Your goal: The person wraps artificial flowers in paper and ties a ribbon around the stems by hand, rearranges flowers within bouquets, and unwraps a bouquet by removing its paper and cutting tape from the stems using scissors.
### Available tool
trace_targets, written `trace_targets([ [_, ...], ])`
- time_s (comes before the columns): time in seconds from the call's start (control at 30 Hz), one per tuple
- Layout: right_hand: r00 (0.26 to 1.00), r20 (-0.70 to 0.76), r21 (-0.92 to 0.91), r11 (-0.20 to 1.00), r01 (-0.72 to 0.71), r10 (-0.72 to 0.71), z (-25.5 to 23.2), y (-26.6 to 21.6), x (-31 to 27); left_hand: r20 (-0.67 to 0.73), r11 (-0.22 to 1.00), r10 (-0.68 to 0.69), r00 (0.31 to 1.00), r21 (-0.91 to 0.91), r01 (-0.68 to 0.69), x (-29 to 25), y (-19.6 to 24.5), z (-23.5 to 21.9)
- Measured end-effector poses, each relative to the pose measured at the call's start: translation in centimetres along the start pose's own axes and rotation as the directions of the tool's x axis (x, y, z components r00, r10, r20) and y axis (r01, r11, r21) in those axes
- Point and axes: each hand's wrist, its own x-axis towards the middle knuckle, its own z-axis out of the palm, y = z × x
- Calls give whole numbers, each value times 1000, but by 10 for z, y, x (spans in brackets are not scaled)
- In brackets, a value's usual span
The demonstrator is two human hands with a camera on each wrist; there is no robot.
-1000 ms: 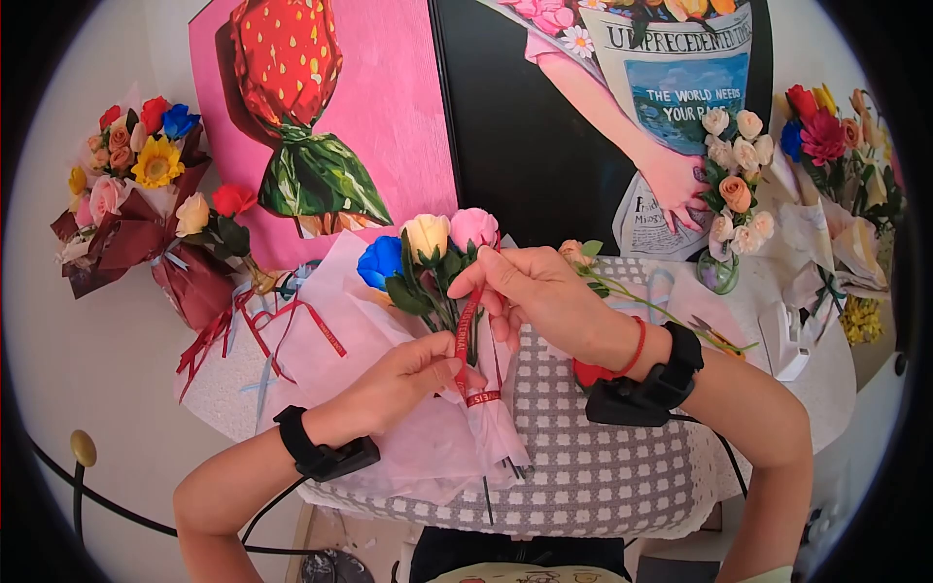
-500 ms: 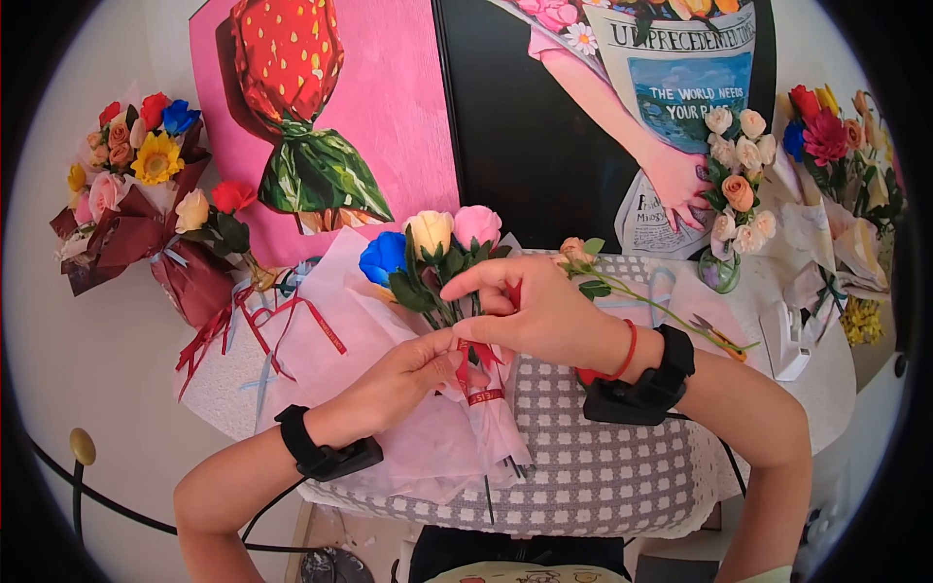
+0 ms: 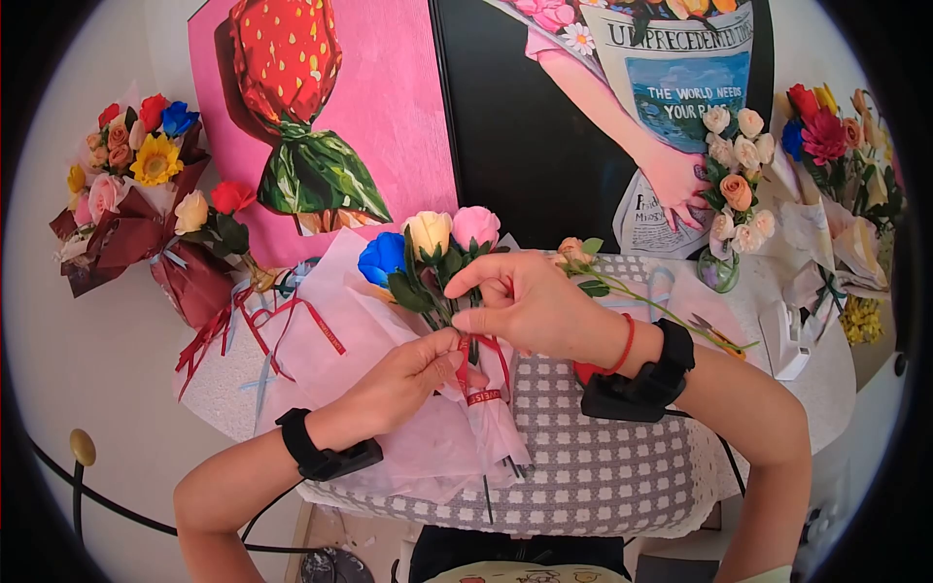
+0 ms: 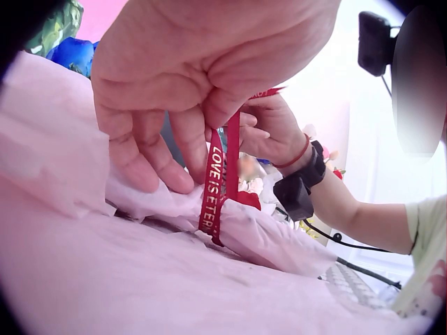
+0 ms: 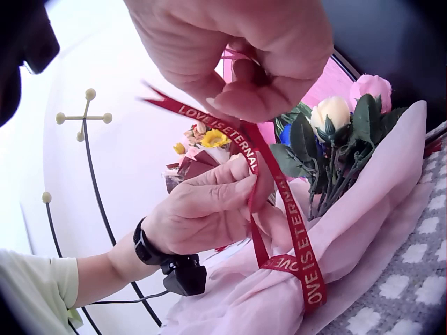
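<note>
A bouquet in pink paper (image 3: 501,432) lies on the table, with blue, cream (image 3: 428,233) and pink roses at its top. Red lettered ribbon (image 4: 213,185) circles the paper's narrow part and rises from it. The left hand (image 3: 403,381) pinches the ribbon between thumb and forefinger, just above the band. Close above it, the right hand (image 3: 539,306) pinches another part of the ribbon, its fingers bent. In the right wrist view the ribbon (image 5: 297,237) runs up to the right hand (image 5: 237,56), a notched end sticking out left, and the left hand (image 5: 216,202) is below.
More pink paper and loose red ribbons (image 3: 277,330) lie at the left. Behind the hands are a single peach rose, scissors (image 3: 714,330) and a white tool (image 3: 785,340). Wrapped bouquets stand at both sides, a glass vase (image 3: 717,272) at the back right, paintings behind.
The right hand has come down and closer to the left hand, and the raised ribbon is now mostly behind its fingers. The left hand has barely moved.
</note>
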Motion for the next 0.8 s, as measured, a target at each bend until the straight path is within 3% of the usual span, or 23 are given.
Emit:
trace_targets([
  [0.03, 998, 41, 12, 999, 53, -53, 0, 2, 0, -1, 1000, 16, 1000, -2, -16, 0, 1, 0],
  [0.17, 985, 170, -10, 999, 30, -28, -1, -1, 1, 17, 996, 24, 1000, 84, -25, -1, 3, -1],
  [0.23, 977, 161, 72, 986, -152, 139, 0, -11, -1, -4, 999, -3, 1000, 32, 4, -2, 4, 0],
  [0.33, 972, 170, 29, 985, -171, 164, -4, -9, 0, -4, 999, -19, 1000, -27, 19, -2, 2, 1],
  [0.37, 972, 171, 28, 985, -171, 164, -6, -5, 0, -4, 999, -19, 1000, -27, 19, -2, 0, 0],
  [0.43, 971, 237, -52, 998, -29, 40, -8, 2, 0, 20, 1000, -2, 1000, -27, 3, -1, -3, -2],
  [0.57, 971, 234, -91, 995, -30, 51, -5, 3, 2, 15, 1000, -6, 1000, 3, 6, -1, -3, -1],
  [0.63, 995, 90, -206, 976, 65, -47, -2, 8, 6, 2, 1000, 19, 1000, -19, -19, 0, -3, 0],
  [0.8, 995, 10, -284, 953, 102, -103, 4, -2, 0, 38, 999, 10, 999, 45, -12, -1, -2, -4],
])
